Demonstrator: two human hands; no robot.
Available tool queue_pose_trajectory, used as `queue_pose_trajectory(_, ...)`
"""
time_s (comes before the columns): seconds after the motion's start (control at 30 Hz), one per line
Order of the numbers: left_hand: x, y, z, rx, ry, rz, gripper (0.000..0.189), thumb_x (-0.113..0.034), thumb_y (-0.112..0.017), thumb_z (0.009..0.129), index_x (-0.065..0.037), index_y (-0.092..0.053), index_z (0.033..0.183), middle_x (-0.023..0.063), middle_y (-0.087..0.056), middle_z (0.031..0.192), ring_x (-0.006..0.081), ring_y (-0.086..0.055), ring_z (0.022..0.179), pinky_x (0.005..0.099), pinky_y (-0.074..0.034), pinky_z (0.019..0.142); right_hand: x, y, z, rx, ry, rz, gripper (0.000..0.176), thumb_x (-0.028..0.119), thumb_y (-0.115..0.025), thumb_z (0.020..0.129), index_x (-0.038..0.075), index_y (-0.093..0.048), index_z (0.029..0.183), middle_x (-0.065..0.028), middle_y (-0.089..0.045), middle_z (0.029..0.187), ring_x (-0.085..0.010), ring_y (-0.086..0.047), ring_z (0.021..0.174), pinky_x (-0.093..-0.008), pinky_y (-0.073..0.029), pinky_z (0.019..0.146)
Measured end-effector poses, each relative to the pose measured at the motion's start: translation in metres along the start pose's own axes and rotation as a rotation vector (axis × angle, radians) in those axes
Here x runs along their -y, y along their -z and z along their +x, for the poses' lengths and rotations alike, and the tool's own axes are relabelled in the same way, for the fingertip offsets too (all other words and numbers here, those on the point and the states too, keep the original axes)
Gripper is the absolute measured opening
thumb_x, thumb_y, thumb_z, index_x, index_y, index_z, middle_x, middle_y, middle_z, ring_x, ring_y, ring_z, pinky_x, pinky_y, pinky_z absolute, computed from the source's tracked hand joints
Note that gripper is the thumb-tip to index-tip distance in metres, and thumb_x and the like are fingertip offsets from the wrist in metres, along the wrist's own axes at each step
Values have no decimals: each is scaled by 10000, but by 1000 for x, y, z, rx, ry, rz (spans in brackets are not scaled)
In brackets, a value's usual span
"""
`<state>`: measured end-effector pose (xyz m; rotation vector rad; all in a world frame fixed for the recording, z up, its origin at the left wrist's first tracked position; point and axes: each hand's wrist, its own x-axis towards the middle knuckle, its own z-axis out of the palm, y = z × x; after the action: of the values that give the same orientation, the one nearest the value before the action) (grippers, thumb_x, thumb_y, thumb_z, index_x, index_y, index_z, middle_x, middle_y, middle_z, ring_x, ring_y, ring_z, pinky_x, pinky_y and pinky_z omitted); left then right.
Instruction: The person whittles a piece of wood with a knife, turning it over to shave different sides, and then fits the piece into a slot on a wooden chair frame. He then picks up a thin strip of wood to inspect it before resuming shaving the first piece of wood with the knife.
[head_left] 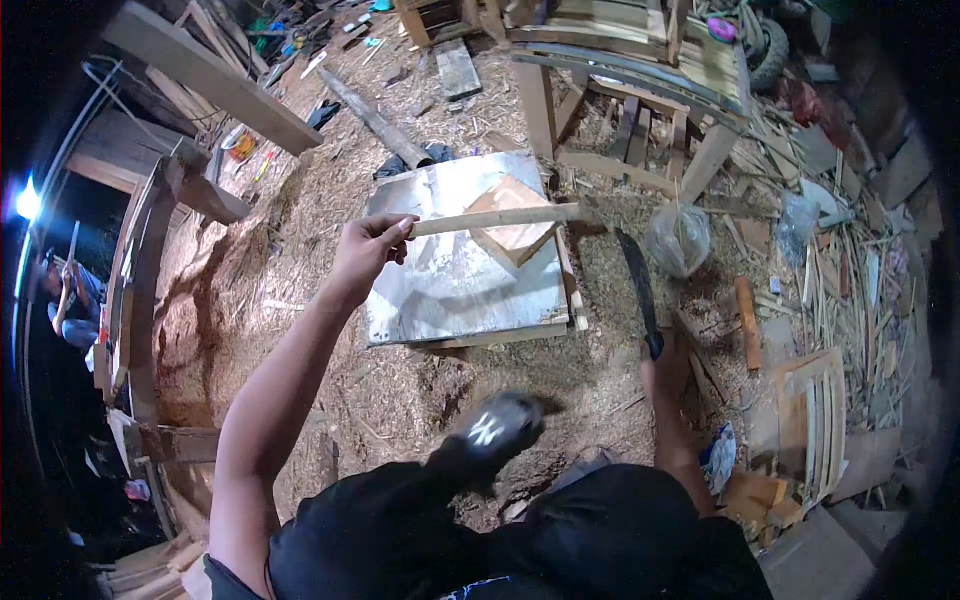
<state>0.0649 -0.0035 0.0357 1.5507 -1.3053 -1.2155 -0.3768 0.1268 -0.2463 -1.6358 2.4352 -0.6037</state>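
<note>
Wood shavings (390, 395) and offcuts cover the floor of a cluttered work area, lit by a bright lamp (28, 203) at the far left, near which another person (75, 295) sits. A pale, flat panel (420, 300) lies before the wearer and probably serves as a low work surface, keeping smaller pieces off the loose litter. On its far right portion rests a squarish wooden block (518, 243), turned at an angle to the panel's edges; it plausibly gives firm backing.

Left hand (365, 250): thumb and fingers pinched together on the near end of a thin wooden strip (490, 219). The strip extends rightward over the panel and across the block; whether it touches the block cannot be told. An end grip of this kind presumably leaves most of its length exposed, with the fingers away from the blade.

Right hand (664, 366): apparently closed around the handle of a long, dark-bladed knife (636, 280), though shadow obscures the finger positions. The blade points away from the body, just beside the panel and apart from the strip, a position that likely keeps its edge clear of the left hand. A clear plastic bag (680, 238) lies to the right of the blade.
</note>
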Motion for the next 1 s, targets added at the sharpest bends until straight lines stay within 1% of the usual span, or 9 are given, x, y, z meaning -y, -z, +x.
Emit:
queue_pose_trajectory(0.27,35,-2,17,-52,59,-18,287,-193,-660,990,41,-701,1150,37,-660,853,96,-562,648,251,-485,607,-48,-22,13,308,-72,265,711,312,-752,864,-64,-474,1400,-312,-538,1367,-458,-495,1300,-460,-432,1076)
queue_pose_trajectory(0.4,53,-1,27,-9,71,107,277,-201,-654,996,33,-706,1135,40,-663,769,94,-578,607,262,-484,550,6,47,7,470,12,9,646,253,-651,912,-23,-442,1458,-309,-472,1447,-438,-458,1348,-476,-399,1100)
queue_pose_trajectory(0.47,46,-2,24,28,103,135,265,-218,-655,997,25,-707,1090,38,-669,752,94,-590,584,264,-486,521,17,71,5,548,-63,56,641,265,-674,892,-36,-465,1417,-302,-530,1388,-428,-510,1313,-462,-441,1068)
queue_pose_trajectory(0.53,30,-9,19,62,96,235,243,-219,-650,999,15,-698,1038,47,-679,724,86,-590,537,262,-448,461,21,85,5,567,1,55,566,258,-711,881,-33,-491,1314,-269,-656,1125,-407,-678,994,-456,-546,843)
queue_pose_trajectory(0.67,37,-11,28,192,-66,342,285,-271,-643,1006,14,-653,1003,41,-650,668,95,-589,531,272,-439,471,41,122,21,815,-437,214,575,283,-696,898,-35,-494,1333,-262,-642,1225,-406,-666,1018,-505,-513,911)
queue_pose_trajectory(0.73,30,-13,27,220,-162,414,306,-284,-652,1000,21,-642,983,38,-631,635,99,-580,524,287,-434,475,45,139,27,542,-199,208,607,277,-678,937,-5,-421,1409,-280,-611,1263,-409,-667,1000,-520,-503,917)
queue_pose_trajectory(0.8,28,-15,28,319,-97,377,318,-288,-641,1003,28,-625,1033,50,-611,598,114,-583,509,303,-441,482,112,206,32,541,-251,351,711,271,-654,971,34,-275,1524,-285,-518,1408,-430,-650,1107,-526,-480,982)
queue_pose_trajectory(0.87,33,-17,30,303,-158,412,307,-283,-634,1006,12,-616,1088,62,-602,588,128,-589,506,315,-445,487,77,197,52,278,462,22,818,226,-633,988,85,-105,1597,-281,-382,1535,-396,-599,1226,-470,-505,978)
queue_pose_trajectory(1.0,13,-25,24,359,-210,427,306,-248,-618,1022,-87,-576,1278,47,-595,650,81,-546,556,299,-429,512,159,215,61,348,247,261,862,183,-638,982,132,-61,1620,-269,-324,1577,-324,-534,1305,-400,-531,939)
